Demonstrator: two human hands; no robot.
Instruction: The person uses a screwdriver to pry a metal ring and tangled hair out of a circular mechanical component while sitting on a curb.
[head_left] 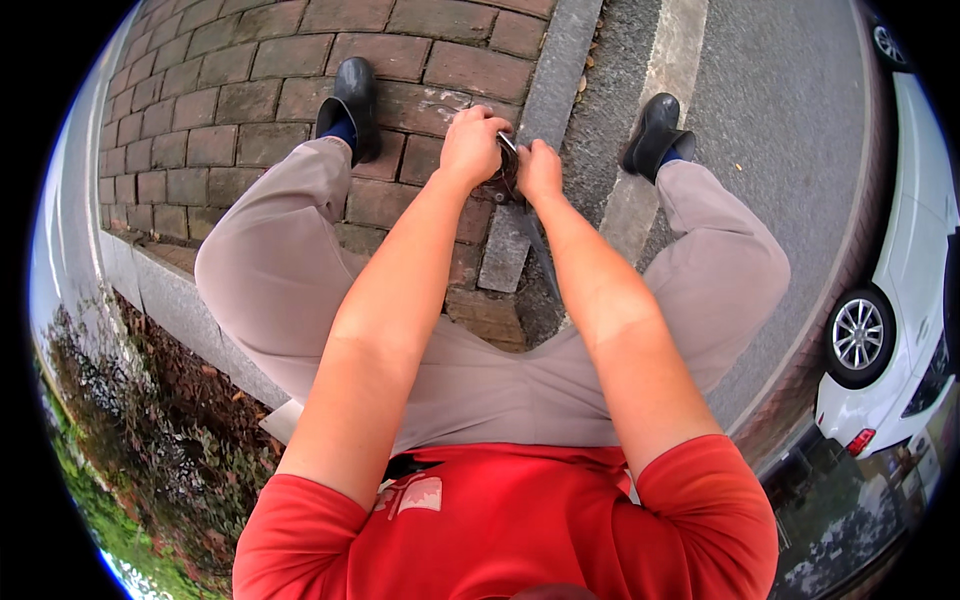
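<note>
Bare-handed work over a stone curb [552, 85]

A person in a red shirt [570, 510] and pale trousers [280, 265] has both forearms stretched forward, and the two hands meet in front, between the knees. The left hand [472, 150] is closed on a dark object [499, 188], with the fingers bent over its upper side. A shiny metal part [507, 143] appears just beside these fingers. The right hand [540, 172] is near it, on the other side, with its fingers curled; whether they are clamped on something, I cannot tell. The dark object is between the two hands, over the curb, and its exact kind is not clear. From below it a long dark strip [540, 252] goes toward the person; I cannot see if they are joined.

The left shoe [354, 100] stands on the brick pavement [260, 55]. The right shoe [653, 135] is at the white painted line [677, 45] of the grey road [780, 130]. A white car [908, 195] is at the far right, and low plants [165, 440] grow at the left.
</note>
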